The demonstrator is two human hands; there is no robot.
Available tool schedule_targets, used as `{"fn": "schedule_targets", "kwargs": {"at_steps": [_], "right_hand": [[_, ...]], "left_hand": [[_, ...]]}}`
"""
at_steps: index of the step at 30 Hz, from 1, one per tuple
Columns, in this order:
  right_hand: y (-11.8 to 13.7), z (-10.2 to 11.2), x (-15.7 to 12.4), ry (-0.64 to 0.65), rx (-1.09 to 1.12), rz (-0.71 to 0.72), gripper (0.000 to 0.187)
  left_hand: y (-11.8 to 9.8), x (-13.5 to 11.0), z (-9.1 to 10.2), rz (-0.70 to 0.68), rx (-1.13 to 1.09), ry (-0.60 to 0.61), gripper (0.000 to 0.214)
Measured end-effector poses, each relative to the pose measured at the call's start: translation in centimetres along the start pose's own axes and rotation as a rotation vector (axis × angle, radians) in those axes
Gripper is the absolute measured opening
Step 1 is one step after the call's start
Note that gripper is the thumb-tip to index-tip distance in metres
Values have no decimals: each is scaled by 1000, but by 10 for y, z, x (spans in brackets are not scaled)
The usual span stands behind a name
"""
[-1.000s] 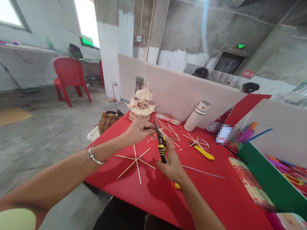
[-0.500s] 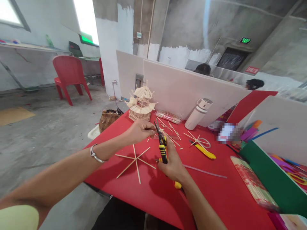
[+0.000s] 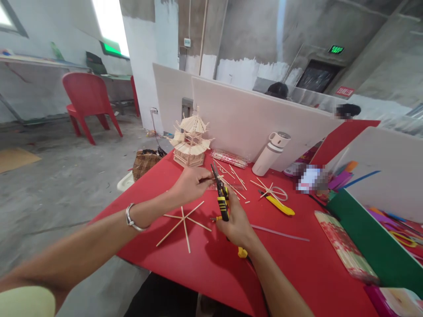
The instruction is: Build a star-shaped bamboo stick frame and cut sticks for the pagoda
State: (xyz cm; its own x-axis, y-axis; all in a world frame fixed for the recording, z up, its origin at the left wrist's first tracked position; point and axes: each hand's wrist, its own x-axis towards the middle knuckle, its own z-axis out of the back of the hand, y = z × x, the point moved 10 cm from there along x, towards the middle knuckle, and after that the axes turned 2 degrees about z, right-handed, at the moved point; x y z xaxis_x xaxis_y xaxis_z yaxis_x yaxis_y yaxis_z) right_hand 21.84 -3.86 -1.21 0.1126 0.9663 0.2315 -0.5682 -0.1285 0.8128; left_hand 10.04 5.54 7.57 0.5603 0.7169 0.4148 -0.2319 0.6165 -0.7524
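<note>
My right hand [image 3: 233, 222] is wrapped round the handles of a black-and-yellow cutter [image 3: 222, 204], its jaws pointing up and away. Close beside the jaws, my left hand [image 3: 193, 185] has thumb and fingers pinched together; whatever is between them is too small to make out. A six-armed star of thin wooden sticks [image 3: 184, 218] lies flat on the red table [image 3: 158, 268], below my left wrist. Under my right hand, a tool with a yellow end [image 3: 242, 252] is partly hidden. Loose wooden sticks [image 3: 236, 178] lie beyond the cutter.
A stick-built pagoda model [image 3: 190, 145] stands at the far left corner. Behind the sticks are a packet of sticks [image 3: 230, 158] and a white flask [image 3: 271, 154]. A second stick star [image 3: 269, 189] and a yellow utility knife [image 3: 279, 204] lie right, near a green box [image 3: 373, 233].
The whole view has shifted slightly, so things sit a little further left and up. Both hands keep nearly the same pose at the cutter.
</note>
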Motion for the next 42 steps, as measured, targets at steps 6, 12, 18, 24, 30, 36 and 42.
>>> {"fn": "schedule_targets", "kwargs": {"at_steps": [6, 12, 18, 24, 30, 36, 42], "right_hand": [[-8, -6, -2, 81, -64, 60, 107], [1, -4, -2, 118, -138, 123, 110], [9, 1, -3, 79, -119, 137, 102], [0, 2, 1, 49, -43, 44, 96], [-3, -1, 3, 98, -76, 7, 103], [6, 2, 4, 182, -142, 100, 108], [19, 4, 6, 155, -107, 144, 97]], "left_hand": [[20, -1, -18, 179, -227, 289, 22], [32, -8, -29, 359, -523, 422, 23], [32, -11, -34, 410, -602, 451, 21], [16, -3, -10, 166, -178, 133, 19], [21, -6, -15, 151, -239, 163, 26], [38, -13, -29, 433, -601, 370, 13], [35, -11, -24, 386, -517, 311, 11]]}}
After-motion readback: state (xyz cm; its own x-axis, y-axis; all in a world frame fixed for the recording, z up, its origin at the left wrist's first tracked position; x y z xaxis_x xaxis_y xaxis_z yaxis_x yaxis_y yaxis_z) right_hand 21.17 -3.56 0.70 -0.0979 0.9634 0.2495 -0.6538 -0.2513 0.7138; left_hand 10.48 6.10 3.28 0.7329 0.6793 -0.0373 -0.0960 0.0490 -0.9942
